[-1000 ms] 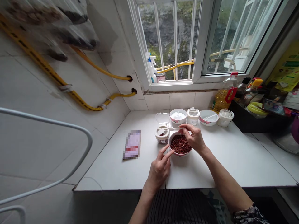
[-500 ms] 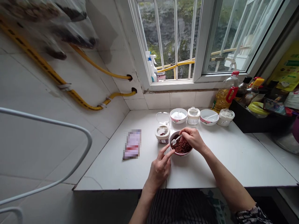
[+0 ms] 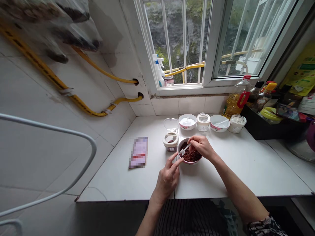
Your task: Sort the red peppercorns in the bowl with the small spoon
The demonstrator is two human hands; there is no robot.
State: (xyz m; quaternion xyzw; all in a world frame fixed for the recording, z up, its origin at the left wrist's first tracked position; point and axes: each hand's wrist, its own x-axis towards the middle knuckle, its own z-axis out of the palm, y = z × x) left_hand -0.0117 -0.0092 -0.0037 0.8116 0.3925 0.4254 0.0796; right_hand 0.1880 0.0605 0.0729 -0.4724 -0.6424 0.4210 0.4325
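A small bowl (image 3: 180, 157) with a pinkish rim holds dark reddish-brown dried bits (image 3: 193, 154) that look like peppercorns. My left hand (image 3: 168, 177) rests at its near left side, index and middle fingers stretched apart, their tips touching the rim. Between the fingertips of my right hand (image 3: 201, 146) is a small white spoon (image 3: 182, 152), its scoop end low over the bits at the bowl's left side. Just left of the bowl stands a seasoning jar (image 3: 170, 145), its clear lid (image 3: 171, 124) flipped up and a few reddish bits inside.
Along the back stand a bowl of white powder (image 3: 187, 124), a lidded jar (image 3: 203, 122), a bowl with a white spoon (image 3: 220, 126) and another jar (image 3: 237, 124). A blurred purple packet (image 3: 139, 152) lies left. An oil bottle (image 3: 235, 101) and black box (image 3: 265, 129) stand right.
The view has shifted very slightly. My right hand and the spoon have moved a touch lower and nearer to me over the bowl; my left hand stays at the rim.
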